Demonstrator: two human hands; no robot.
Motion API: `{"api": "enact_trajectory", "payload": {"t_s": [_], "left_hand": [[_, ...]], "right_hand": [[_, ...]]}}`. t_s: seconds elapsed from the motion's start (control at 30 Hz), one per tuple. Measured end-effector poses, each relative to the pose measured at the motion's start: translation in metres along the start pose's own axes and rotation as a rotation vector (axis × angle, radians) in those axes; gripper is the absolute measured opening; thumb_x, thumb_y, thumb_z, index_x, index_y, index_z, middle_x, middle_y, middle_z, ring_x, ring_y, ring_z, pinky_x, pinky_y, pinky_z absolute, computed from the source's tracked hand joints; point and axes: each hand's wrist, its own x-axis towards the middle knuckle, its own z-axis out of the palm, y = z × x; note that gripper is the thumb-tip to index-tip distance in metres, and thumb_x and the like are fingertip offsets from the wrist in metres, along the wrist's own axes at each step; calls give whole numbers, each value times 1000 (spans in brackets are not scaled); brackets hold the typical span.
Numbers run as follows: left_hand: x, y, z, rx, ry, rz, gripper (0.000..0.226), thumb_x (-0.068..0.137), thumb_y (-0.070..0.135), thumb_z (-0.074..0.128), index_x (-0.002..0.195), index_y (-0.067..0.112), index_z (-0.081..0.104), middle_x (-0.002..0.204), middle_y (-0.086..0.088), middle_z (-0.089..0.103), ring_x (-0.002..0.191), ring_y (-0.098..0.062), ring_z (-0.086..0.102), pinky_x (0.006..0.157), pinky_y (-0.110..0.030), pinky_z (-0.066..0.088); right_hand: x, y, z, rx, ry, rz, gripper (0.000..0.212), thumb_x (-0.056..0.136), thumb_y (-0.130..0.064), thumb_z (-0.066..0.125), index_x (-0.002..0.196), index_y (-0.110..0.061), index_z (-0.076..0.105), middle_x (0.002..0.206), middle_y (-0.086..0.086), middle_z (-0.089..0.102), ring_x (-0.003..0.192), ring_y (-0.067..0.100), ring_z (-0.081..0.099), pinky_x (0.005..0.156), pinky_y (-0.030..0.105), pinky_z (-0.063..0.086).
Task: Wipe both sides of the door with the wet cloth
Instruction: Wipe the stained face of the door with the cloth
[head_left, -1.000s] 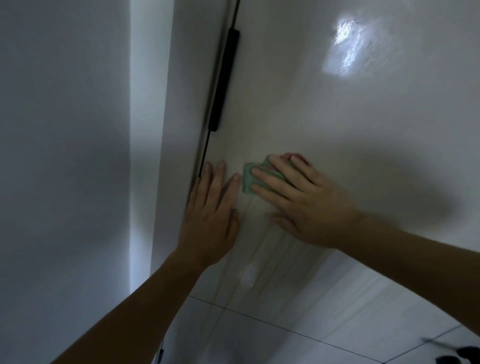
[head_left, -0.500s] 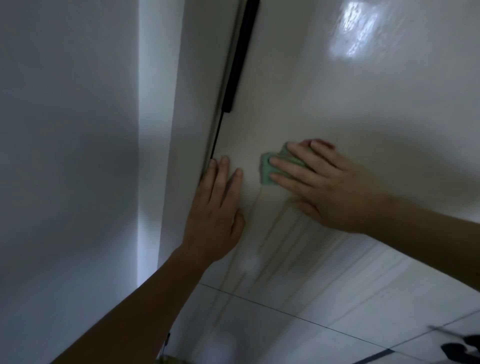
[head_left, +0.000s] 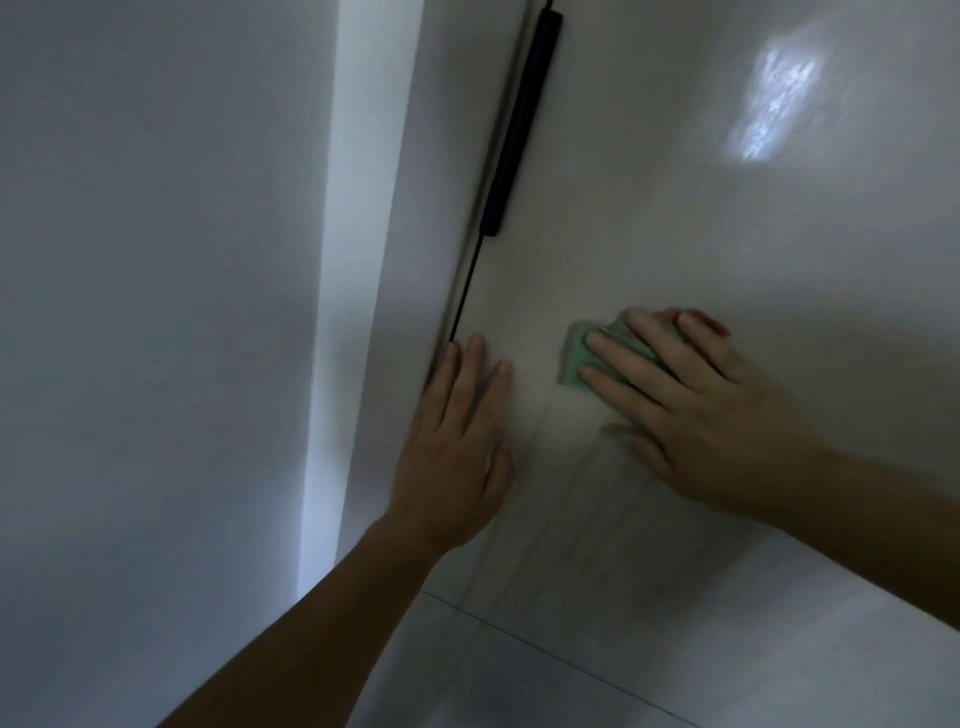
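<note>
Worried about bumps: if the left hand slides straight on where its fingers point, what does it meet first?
Likely the lower end of the black bar on the door. Only bare door surface seems to lie between it and the left hand, pressed flat.

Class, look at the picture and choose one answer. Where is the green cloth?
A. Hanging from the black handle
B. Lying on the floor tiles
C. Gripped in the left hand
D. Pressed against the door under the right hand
D: the right hand lies with straight fingers over the green cloth, flat against the door, while the left hand rests bare on the door near its edge.
</note>
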Motion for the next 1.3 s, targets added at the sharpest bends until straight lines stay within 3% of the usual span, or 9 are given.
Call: {"api": "enact_trajectory", "payload": {"t_s": [0.17,0.43,0.67,1.0,1.13,1.2,1.3], "left_hand": [[-14,-4,6,30,-10,-34,72,101,34,43,163,14,11,172,-14,2,159,-33,2,127,-53,19],[-29,-4,20,91,-5,-79,78,96,39,45,164,14,13,172,-10,-4,159,-30,-4,126,-55,17],[-34,-27,26,110,15,15,71,104,45,35,164,15,12,172,-8,-3,159,-23,-5,127,-42,7],[-37,-50,51,125,169,204,69,100,36,44,161,12,23,171,-14,4,159,-31,1,127,-52,16],[-39,-60,61,171,230,271,67,102,40,38,161,11,25,171,-16,9,159,-29,4,127,-51,17],[-47,-67,64,193,241,291,65,103,42,36,160,11,28,171,-15,11,159,-28,6,127,-50,18],[-72,-80,76,203,235,325,65,104,44,34,159,9,30,170,-17,16,158,-30,11,125,-53,22]], "right_hand": [[75,-14,5,1,59,-35,67,104,-47,37,158,-10,31,169,15,15,155,42,11,125,58,11],[-18,-14,13,21,57,-29,66,103,-48,44,158,-13,35,168,10,20,155,37,16,124,55,20],[85,-51,23,18,156,47,66,104,-53,31,155,-13,40,166,10,26,154,36,20,125,55,16],[-5,-78,39,-58,66,140,67,105,-57,21,159,-19,32,169,4,20,157,31,12,127,51,14],[39,-53,16,-18,142,476,68,104,-58,14,163,-25,14,171,0,1,158,27,-5,127,43,-7],[54,-67,18,21,153,554,68,105,-58,13,164,-25,7,171,0,-6,157,27,-12,126,44,-12],[37,-132,59,-44,153,355,70,102,-60,9,163,-25,14,172,2,2,157,30,-5,127,49,-4]]}}
